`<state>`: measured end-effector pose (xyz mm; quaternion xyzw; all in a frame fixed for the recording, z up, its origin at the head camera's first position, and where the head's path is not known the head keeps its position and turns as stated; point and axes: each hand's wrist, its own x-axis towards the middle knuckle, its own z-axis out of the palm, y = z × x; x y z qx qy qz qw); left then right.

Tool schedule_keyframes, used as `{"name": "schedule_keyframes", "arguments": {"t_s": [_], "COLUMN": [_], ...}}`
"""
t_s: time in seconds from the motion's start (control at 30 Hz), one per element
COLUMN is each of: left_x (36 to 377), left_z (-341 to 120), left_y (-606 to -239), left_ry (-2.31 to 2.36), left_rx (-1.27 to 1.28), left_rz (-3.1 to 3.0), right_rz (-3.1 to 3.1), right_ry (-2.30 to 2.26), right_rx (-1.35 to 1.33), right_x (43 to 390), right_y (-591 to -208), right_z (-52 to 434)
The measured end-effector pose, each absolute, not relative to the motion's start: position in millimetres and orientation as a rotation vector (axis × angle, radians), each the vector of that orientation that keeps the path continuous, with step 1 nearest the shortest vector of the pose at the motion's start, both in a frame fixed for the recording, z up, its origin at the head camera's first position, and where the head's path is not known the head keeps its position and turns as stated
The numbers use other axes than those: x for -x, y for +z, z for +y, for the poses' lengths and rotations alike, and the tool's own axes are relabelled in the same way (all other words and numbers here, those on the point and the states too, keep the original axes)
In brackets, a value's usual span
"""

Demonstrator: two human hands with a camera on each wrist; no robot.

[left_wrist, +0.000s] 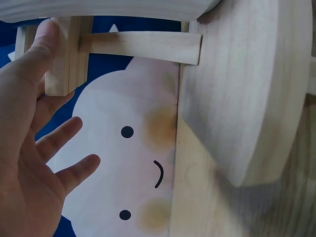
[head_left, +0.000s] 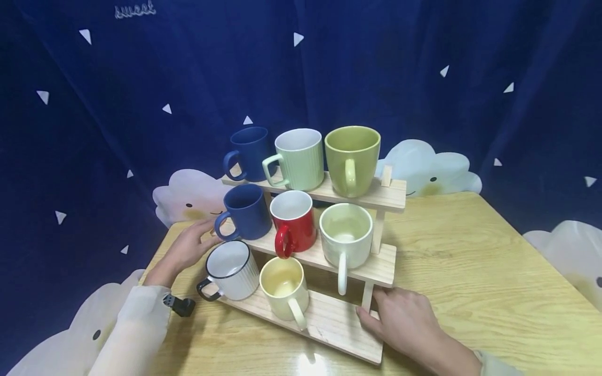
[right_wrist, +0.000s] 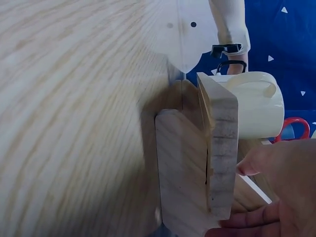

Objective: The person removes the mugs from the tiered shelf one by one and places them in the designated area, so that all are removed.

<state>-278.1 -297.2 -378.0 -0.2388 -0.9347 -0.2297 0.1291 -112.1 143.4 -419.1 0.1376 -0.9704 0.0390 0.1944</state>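
Right hand nearest, fingers extended, resting on right end of bottom shelf of three-tier wooden mug rack; nothing clamped. Rack standing on wooden table, left of centre. Left hand at rack's left end, fingers spread and relaxed, touching the frame beside the blue mug on middle tier. Eight mugs across tiers. Blue cloud curtain behind.

Head: above both hands, facing forward-down at the wooden rack.
Left wrist: close behind left hand, rack's underside.
Right wrist: close beside right hand, sharing rack's end.
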Motion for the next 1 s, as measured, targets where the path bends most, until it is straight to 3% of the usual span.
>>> {"name": "schedule_keyframes", "arguments": {"t_s": [0.7, 1.0], "left_x": [274.6, 271.6], "left_z": [-294.8, -285.3], "left_y": [-382.3, -383.5], "left_ry": [-0.733, -0.766], "left_rx": [0.599, 0.609], "left_rz": [-2.714, -2.728], "right_rz": [-2.666, -2.825], "right_ry": [0.089, 0.143], "right_rx": [-0.422, -0.303], "right_x": [114.5, 121.7], "right_y": [-420.2, -415.0], "right_z": [140.4, 157.6]}}
